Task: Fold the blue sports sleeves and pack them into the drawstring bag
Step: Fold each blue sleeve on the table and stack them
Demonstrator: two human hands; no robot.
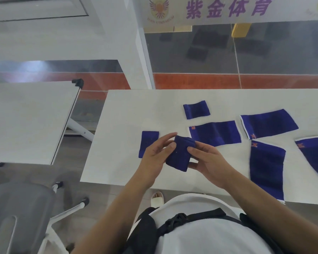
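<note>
A folded blue sleeve (178, 156) is held above the white table (125, 110) between both hands. My left hand (154, 158) grips its left side with thumb on top. My right hand (207, 160) pinches its right edge. Two more folded blue sleeves lie on the table: one (148, 143) just left of my hands, partly hidden by my left hand, one (196, 109) further back. Several unfolded blue sleeves with white trim lie flat to the right, the nearest (216, 133) just behind my right hand, others at the right (268, 125) (266, 167). No drawstring bag is in view.
A second white table (26, 121) stands to the left across a gap. A grey chair (20, 213) sits at the lower left. A glass wall with a banner runs behind the table. One blue sleeve (316, 154) runs off the right edge.
</note>
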